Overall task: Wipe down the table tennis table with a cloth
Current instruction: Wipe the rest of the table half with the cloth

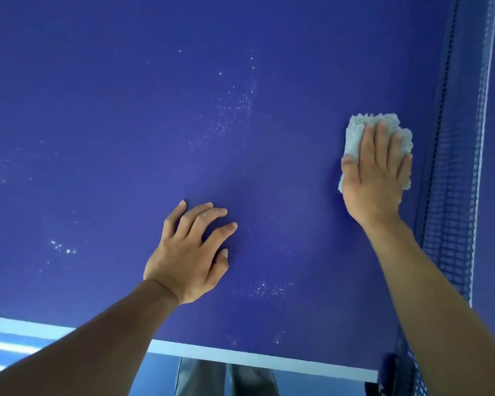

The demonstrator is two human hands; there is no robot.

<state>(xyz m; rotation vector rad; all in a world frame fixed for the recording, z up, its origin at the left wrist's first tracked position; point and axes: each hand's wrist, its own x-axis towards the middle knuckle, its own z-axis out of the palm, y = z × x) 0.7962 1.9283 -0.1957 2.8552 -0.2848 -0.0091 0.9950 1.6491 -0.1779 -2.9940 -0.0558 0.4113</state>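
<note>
The blue table tennis table (126,110) fills the view, its white edge line near the bottom. My right hand (376,172) presses flat on a folded pale grey cloth (355,130) lying on the table close to the net. My left hand (190,252) rests on the bare table surface with its fingers spread, holding nothing. White specks of dust (232,110) lie scattered on the surface between and beyond the hands.
The blue mesh net (455,167) runs along the right side, just right of the cloth. More dust specks (63,248) sit at the left. Below the table's near edge (240,355) my trouser legs (226,378) and a blue floor show.
</note>
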